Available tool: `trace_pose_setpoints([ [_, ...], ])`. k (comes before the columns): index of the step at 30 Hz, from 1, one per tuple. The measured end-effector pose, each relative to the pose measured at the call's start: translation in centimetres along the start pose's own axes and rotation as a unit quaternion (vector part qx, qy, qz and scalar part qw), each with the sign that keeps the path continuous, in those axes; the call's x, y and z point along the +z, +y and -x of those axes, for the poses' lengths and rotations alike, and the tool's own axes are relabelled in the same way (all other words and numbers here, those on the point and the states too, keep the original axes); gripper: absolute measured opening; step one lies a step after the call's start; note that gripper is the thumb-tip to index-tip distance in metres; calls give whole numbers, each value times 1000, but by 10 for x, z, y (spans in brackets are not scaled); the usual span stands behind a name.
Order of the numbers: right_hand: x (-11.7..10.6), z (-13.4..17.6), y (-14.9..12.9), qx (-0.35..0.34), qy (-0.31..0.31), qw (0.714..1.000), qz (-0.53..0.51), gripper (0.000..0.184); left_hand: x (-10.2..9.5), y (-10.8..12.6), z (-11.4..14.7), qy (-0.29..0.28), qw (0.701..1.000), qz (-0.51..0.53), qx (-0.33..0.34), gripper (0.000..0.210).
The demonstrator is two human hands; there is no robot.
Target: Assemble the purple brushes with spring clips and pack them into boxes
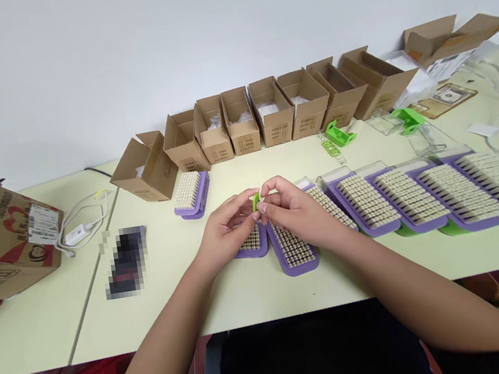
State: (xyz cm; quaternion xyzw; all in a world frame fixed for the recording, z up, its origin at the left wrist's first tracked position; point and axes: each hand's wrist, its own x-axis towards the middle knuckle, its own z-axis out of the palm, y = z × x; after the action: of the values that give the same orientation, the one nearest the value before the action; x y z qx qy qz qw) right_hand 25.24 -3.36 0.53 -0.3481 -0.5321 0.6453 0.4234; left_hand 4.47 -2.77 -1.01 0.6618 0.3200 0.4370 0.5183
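Observation:
Over the middle of the table, my left hand (227, 228) pinches a small green plastic piece (256, 201) between thumb and fingers. My right hand (297, 208) closes its thumb and index finger at the right side of that same piece; anything else inside its fingers is hidden. Below my left hand lies a purple brush-like block (254, 250) with rows of pale tufts or pegs, partly covered by the hand. A second purple block (294, 252) lies under my right hand, tilted slightly. Neither hand is clearly touching these blocks.
Several more purple blocks (368, 200) line up to the right, with another (191, 192) at back left. Open cardboard boxes (242, 138) stand along the wall. Green holders (339, 134) and small springs (342, 159) lie behind. A pixelated dark object (127, 261) and a white cable (81, 234) are left.

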Motion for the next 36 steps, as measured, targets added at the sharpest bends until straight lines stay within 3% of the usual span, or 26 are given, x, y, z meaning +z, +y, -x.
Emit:
trace_pose_setpoints([
  [7,1,5,-3,-28,-14,996,89,21,3,0,1,22,1000,1,-11,45],
  [13,-1,8,-9,-8,-50,996,72,27,2,2,1,80,995,-52,-7,42],
  [19,-8,3,-7,-28,24,995,88,13,3,3,0,121,991,12,-56,40],
  [24,-4,3,-4,-61,1,988,142,9,6,6,0,112,989,62,-77,42],
  [28,-3,4,-4,-57,21,986,158,14,7,8,0,112,989,59,-80,40],
  [36,-6,0,0,-44,30,988,146,37,6,8,0,51,994,74,-67,33],
])
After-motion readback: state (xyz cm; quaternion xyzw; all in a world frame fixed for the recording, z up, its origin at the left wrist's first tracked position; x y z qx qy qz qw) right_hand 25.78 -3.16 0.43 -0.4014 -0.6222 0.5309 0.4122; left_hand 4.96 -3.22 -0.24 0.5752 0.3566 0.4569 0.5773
